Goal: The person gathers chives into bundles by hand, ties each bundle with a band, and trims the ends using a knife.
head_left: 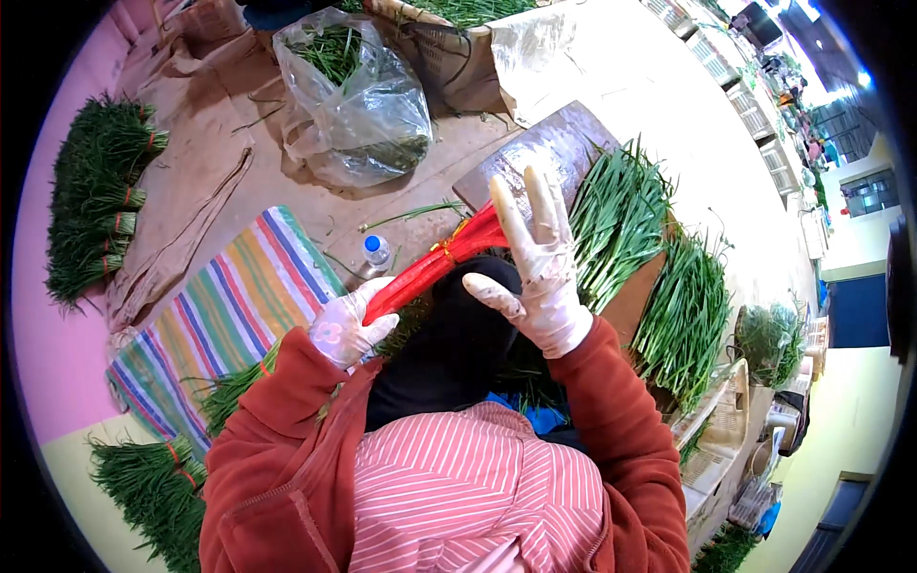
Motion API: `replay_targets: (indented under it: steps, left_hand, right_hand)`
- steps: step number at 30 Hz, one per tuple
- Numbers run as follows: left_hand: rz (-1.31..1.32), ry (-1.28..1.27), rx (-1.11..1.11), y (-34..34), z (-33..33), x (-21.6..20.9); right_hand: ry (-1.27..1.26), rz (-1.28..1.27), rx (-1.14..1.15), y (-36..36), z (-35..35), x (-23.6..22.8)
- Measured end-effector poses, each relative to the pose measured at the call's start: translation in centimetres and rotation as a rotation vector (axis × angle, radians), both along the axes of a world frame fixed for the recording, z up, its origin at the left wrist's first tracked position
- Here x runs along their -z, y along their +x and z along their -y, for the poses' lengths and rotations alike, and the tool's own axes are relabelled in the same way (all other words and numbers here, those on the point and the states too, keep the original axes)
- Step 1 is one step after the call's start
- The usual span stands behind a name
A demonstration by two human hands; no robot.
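Observation:
My left hand (346, 327), in a white glove, is closed around the near end of a long bundle of red strips (417, 277). A thin yellow tie (447, 250) goes round the bundle near its middle. At the bundle's far end is my right hand (543, 285), gloved too, its fingers stretched and thumb apart; whether it touches the strips I cannot tell. Beyond it, long green leaves like chives (621, 215) lie partly on a dark wet board (535, 148). A second pile of such leaves (683, 315) lies to the right.
A small blue-capped bottle (376, 252) stands beside a striped mat (234, 310). Tied green bunches line the left wall (95, 201), with another bunch (158, 497) at lower left. A clear plastic bag of greens (358, 124) sits ahead. Crates (721, 420) stand at right.

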State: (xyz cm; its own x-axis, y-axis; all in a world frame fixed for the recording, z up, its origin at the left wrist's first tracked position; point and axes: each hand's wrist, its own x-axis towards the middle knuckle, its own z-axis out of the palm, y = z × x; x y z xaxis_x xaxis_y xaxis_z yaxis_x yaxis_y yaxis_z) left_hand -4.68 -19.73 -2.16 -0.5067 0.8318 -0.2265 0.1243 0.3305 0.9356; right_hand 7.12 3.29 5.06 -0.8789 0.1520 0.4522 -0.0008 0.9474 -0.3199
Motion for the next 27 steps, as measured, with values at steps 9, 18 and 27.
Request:
replay_targets:
  steps: [9, 18, 27]
  left_hand:
    - [0.091, -0.036, 0.030, -3.6, 1.8, 10.1]
    - [-0.019, -0.228, 0.220, -8.6, 0.5, 18.0]
    - [0.295, 0.281, 0.597, 2.2, -20.8, -4.2]
  right_hand:
    - [-0.934, -0.342, 0.293, 1.9, -11.2, -0.2]
    - [-0.933, -0.461, 0.363, 15.7, -21.1, -10.4]
    - [-0.850, -0.007, -0.043, 5.4, -11.8, -7.1]
